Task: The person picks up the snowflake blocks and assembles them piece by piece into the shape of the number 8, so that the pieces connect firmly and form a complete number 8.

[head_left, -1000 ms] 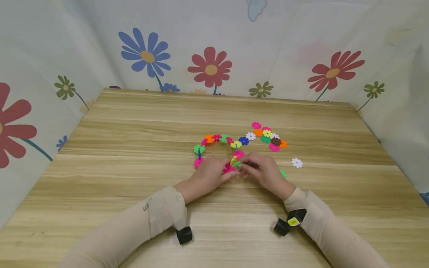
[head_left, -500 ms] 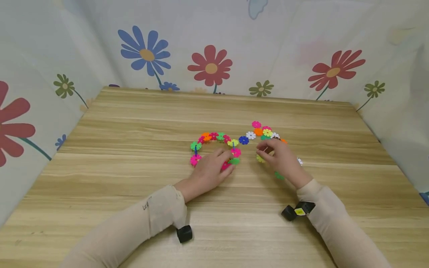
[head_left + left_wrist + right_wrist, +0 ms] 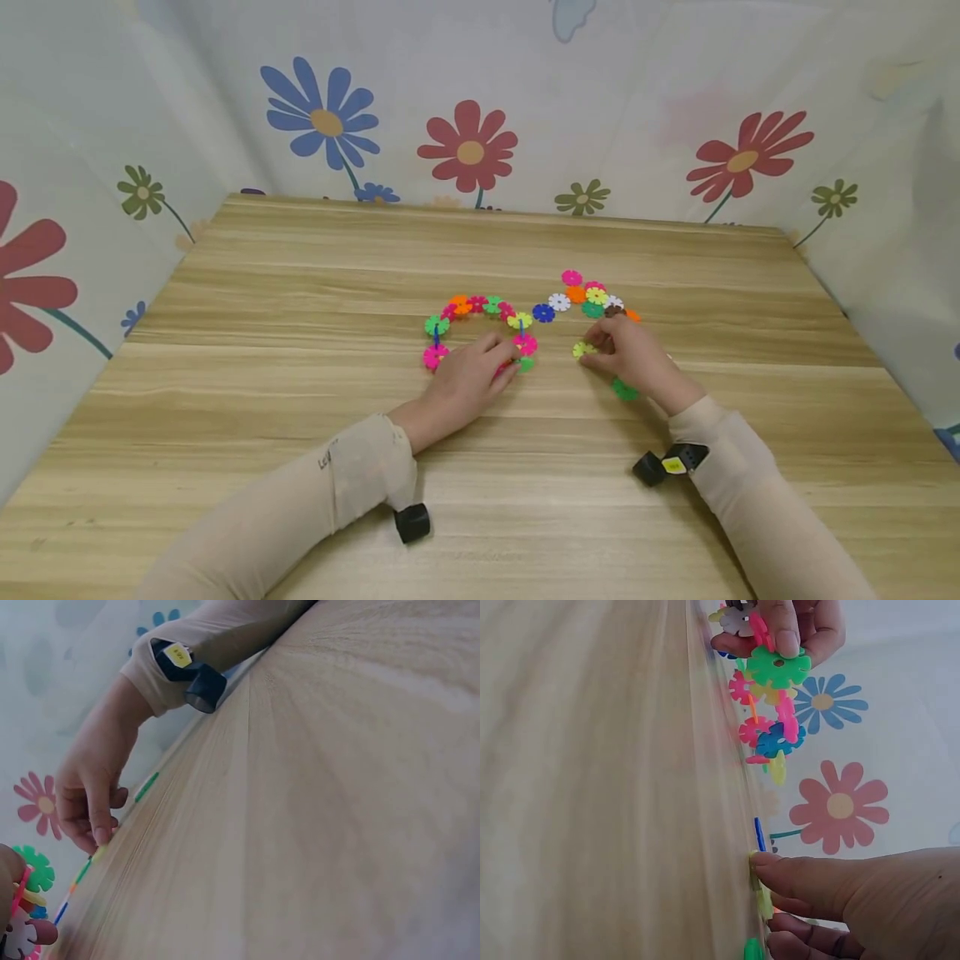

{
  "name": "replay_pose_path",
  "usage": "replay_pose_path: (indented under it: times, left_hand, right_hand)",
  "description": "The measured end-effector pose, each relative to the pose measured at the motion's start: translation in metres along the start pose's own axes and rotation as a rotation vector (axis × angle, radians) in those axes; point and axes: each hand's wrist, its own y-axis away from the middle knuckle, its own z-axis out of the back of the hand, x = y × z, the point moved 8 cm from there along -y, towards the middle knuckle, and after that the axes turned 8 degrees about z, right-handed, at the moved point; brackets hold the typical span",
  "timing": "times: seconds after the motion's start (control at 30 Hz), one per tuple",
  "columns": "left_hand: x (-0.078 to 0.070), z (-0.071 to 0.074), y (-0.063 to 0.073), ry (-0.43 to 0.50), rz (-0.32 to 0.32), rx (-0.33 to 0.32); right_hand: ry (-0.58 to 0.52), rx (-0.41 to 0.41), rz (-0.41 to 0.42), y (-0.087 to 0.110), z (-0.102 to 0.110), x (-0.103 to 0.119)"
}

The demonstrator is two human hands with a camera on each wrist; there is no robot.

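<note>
A ring of linked plastic snowflake discs [image 3: 435, 357], pink, green, orange, yellow and blue, stands in the middle of the head view. My left hand [image 3: 468, 379] grips its near side, covering several discs. The right wrist view shows the left thumb against a pink disc beside a green disc [image 3: 778, 667]. To the right, my right hand [image 3: 636, 358] pinches the edge of a yellow snowflake disc [image 3: 581, 350] at the tabletop. A loose green disc [image 3: 624, 389] lies under the right hand's near side.
Several loose discs lie in a cluster behind the right hand, including a blue disc [image 3: 543, 313], a white disc [image 3: 558, 302] and a pink disc [image 3: 572, 277]. The wooden table [image 3: 337, 258] ends at a flower-printed cloth [image 3: 637, 92].
My right hand has left the ring and moved right to the yellow disc, its fingers now at that disc's edge. The left hand stays on the ring, which has shifted slightly left.
</note>
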Motion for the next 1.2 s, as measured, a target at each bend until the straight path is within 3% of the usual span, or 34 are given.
replay_pose_path:
  times: [0.23, 0.43, 0.63, 0.8, 1.2]
  left_hand:
    - [-0.001, 0.001, 0.002, -0.006, -0.029, -0.039]
    - [0.000, 0.000, 0.003, -0.006, -0.035, -0.049]
    - [0.000, 0.001, 0.002, -0.001, -0.039, -0.058]
    - [-0.002, 0.002, 0.002, -0.011, -0.061, -0.072]
    - [-0.007, 0.002, 0.005, -0.010, -0.111, -0.092]
  right_hand:
    - [-0.075, -0.005, -0.037, 0.002, -0.001, 0.002]
    - [-0.313, 0.008, -0.017, 0.003, -0.005, 0.012]
    - [-0.509, 0.109, 0.033, 0.004, -0.018, 0.032]
    - [-0.562, 0.137, 0.030, 0.004, -0.026, 0.042]
    - [-0.598, 0.040, 0.074, 0.005, -0.032, 0.055]
